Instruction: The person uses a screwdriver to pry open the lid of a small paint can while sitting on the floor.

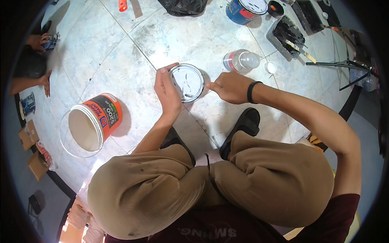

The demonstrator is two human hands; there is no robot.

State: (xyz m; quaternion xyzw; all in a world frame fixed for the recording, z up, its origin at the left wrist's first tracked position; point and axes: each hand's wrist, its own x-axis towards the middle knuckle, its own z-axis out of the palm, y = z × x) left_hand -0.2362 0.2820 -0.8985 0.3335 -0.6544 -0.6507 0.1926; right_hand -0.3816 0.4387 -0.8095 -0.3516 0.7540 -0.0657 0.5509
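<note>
A small paint tin (pixel 187 83) with a pale metal lid stands on the tiled floor before me; dark smears mark the lid. My left hand (pixel 167 91) wraps the tin's left side, fingers along its rim. To the right, my right hand (pixel 234 88) is curled, with a digit extended to the lid's edge. Whether it grips a small tool there is hidden. Just beyond that hand is a clear bottle (pixel 241 60) with a label, its mouth tilted towards the right. A white cap (pixel 270 67) lies beside the bottle.
An orange Nippon Paint bucket (pixel 112 114) stands at left. Back right are a blue paint can (pixel 246 12), a black-stained tray (pixel 273 44) with a brush (pixel 304 53), and a black metal stand (pixel 331 64). A black plastic bag (pixel 184 6) lies ahead. Another person's hand (pixel 45 83) rests at far left.
</note>
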